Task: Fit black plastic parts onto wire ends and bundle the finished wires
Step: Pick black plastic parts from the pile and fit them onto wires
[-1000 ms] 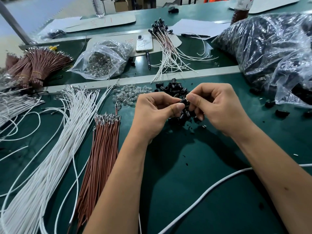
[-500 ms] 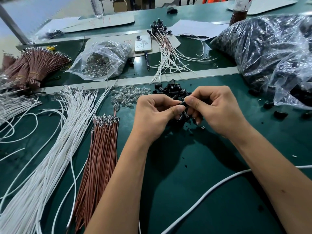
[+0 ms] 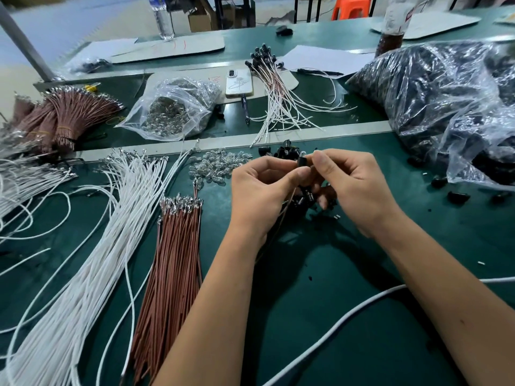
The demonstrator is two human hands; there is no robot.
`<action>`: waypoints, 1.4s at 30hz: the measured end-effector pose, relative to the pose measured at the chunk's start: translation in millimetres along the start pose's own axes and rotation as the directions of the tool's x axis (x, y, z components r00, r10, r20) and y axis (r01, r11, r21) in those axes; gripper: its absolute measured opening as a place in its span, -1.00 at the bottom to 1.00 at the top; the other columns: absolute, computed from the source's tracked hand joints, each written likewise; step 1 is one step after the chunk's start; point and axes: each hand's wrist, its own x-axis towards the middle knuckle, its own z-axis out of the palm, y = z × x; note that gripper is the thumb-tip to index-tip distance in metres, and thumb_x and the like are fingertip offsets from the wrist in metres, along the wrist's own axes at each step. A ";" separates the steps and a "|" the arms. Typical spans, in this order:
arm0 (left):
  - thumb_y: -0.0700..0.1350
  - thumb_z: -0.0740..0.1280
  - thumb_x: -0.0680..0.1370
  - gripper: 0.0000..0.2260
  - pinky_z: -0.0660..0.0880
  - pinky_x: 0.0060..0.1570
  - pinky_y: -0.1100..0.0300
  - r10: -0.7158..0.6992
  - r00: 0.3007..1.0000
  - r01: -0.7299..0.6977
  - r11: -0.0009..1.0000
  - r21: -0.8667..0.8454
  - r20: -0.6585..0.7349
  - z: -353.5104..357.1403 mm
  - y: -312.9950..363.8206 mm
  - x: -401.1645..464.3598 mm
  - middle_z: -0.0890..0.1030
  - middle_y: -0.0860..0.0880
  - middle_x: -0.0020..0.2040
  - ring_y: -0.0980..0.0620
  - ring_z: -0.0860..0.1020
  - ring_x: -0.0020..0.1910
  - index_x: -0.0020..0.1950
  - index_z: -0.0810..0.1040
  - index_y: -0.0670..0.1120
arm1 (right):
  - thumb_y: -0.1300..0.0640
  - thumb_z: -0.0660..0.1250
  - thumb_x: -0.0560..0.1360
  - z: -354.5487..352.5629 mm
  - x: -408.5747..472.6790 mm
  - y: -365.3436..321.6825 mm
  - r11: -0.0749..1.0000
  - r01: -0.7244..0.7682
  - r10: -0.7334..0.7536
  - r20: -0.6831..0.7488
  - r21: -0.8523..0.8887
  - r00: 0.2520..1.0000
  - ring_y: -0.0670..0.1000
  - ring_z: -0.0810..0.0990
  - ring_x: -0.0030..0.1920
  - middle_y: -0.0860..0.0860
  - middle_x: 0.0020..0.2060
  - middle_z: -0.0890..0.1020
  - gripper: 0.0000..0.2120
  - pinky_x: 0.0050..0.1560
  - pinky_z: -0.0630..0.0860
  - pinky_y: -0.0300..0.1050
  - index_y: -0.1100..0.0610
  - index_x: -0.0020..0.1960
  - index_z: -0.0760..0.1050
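Green bench [image 3: 348,316] carries everything, with a big clear bag of black parts [image 3: 446,107] at the far right and a smaller bag of clear bulbs [image 3: 172,112] beyond the pale divider strip. White wires [image 3: 92,260] fan across the near left, and a sheaf of brown wires [image 3: 170,274] lies just right of them, metal tips pointing away. More brown bundles [image 3: 64,118], banded, sit at the far left. Finished wires [image 3: 276,98] with black caps lie spread behind the strip, beside a phone [image 3: 239,82]. One thick white cable [image 3: 348,319] crosses the near right. Both hands meet over a loose pile of black parts [image 3: 287,151], with a small heap of bulbs [image 3: 217,168] just to its left. Left hand [image 3: 259,196] has its grip closed, thumb and forefinger pinching a thin brown wire [image 3: 287,207] that trails down under the palm. Right hand [image 3: 354,185] has its grip closed too, thumb and forefinger pinching a black part [image 3: 302,162] at the wire's upper end, held above the pile.
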 end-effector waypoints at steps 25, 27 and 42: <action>-0.22 0.47 0.54 -0.85 0.43 -0.46 0.25 -0.084 0.991 0.080 0.996 0.047 0.102 15.8 20.2 -9.3 0.68 -0.13 -0.34 0.02 0.51 -0.53 -0.14 0.63 -0.31 | 0.19 0.50 0.51 4.5 11.8 -16.5 0.983 0.055 -0.012 -0.234 0.178 0.972 0.03 0.68 -0.25 0.12 -0.22 0.74 -0.80 -0.19 0.63 -0.12 0.21 0.09 0.61; -0.19 0.43 0.58 -0.82 0.38 -0.52 0.31 -0.162 0.982 0.158 0.986 0.047 0.095 22.3 28.1 -11.2 0.65 -0.12 -0.37 0.05 0.49 -0.57 -0.15 0.61 -0.28 | 0.24 0.50 0.53 2.2 29.9 -22.0 0.987 0.043 -0.002 -0.257 0.154 0.966 0.00 0.62 -0.32 0.09 -0.26 0.73 -0.88 -0.24 0.59 -0.16 0.21 0.04 0.62; -0.14 0.25 0.69 -0.70 0.34 -0.52 0.29 -0.147 0.988 0.151 0.984 0.099 -0.051 72.0 63.7 63.7 0.52 0.00 -0.46 0.13 0.40 -0.61 -0.20 0.55 -0.19 | 0.01 0.23 0.70 -25.5 170.8 -67.9 0.845 -0.532 0.511 0.210 0.054 0.834 -0.11 0.67 -0.26 -0.05 -0.16 0.76 -0.73 -0.30 0.58 -0.26 0.13 -0.03 0.61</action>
